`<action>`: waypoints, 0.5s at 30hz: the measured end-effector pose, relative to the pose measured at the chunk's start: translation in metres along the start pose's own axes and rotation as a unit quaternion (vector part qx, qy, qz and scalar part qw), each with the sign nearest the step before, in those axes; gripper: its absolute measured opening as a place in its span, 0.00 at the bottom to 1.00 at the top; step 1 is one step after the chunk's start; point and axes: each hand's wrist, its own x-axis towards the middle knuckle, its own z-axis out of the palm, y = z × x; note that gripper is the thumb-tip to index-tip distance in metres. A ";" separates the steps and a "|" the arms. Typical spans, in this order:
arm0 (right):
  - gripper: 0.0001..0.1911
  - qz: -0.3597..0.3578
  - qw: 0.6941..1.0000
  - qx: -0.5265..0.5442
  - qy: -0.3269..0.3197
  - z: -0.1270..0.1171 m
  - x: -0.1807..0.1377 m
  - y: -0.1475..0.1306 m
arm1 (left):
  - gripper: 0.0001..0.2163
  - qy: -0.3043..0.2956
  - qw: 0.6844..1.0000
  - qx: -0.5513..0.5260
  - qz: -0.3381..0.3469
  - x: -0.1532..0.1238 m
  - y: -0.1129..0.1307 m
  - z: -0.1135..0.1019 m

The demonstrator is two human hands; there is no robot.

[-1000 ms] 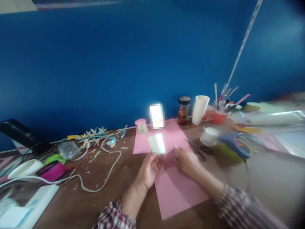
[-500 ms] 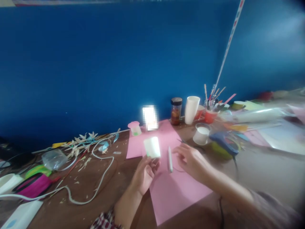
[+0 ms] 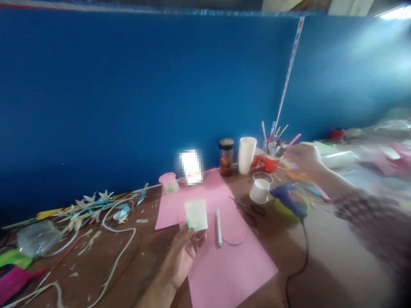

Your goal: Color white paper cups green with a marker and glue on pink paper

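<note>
My left hand (image 3: 184, 252) grips a small whitish cup (image 3: 196, 214) by its lower end, above the pink paper (image 3: 233, 273). The cup has green patches low down. Beside it on the paper lies a white pen-like stick (image 3: 219, 227). My right hand (image 3: 303, 156) reaches to the far right, close to a red cup (image 3: 272, 163) with brushes and sticks in it. Its fingers are blurred and partly hidden, so I cannot tell what they touch. Scissors (image 3: 252, 208) lie at the paper's right edge.
A blue glue gun (image 3: 290, 201) with a dark cord and a white tub (image 3: 260, 191) sit to the right. A dark-lidded jar (image 3: 226, 157) and a tall white cup (image 3: 247, 155) stand by the wall. White cable (image 3: 123, 252) and scraps lie left.
My right hand has moved from beside the white stick to the back right, near the brush cup. The left hand still holds the small cup. The camera view has shifted.
</note>
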 end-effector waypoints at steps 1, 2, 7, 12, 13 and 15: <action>0.13 0.023 1.000 -0.012 -0.009 0.002 0.010 0.007 | 0.14 0.004 1.000 0.002 -0.003 0.000 0.000 0.000; 0.15 0.041 0.999 -0.025 -0.013 0.003 0.019 0.013 | 0.14 0.008 1.000 0.006 -0.005 -0.001 0.000 0.000; 0.17 0.073 0.993 -0.085 0.046 0.012 0.049 0.023 | 0.15 0.042 0.999 0.006 -0.018 -0.003 -0.001 0.001; 0.13 -0.001 0.995 -0.098 -0.003 0.024 0.070 0.008 | 0.15 0.046 0.999 0.007 -0.019 -0.003 -0.001 0.000; 0.14 -0.015 0.995 -0.095 -0.024 0.028 0.074 0.005 | 0.15 0.042 0.999 0.011 -0.018 -0.003 -0.002 -0.002; 0.16 -0.030 0.995 -0.080 -0.052 0.038 0.080 0.000 | 0.15 0.033 0.999 0.020 -0.016 -0.003 -0.002 -0.004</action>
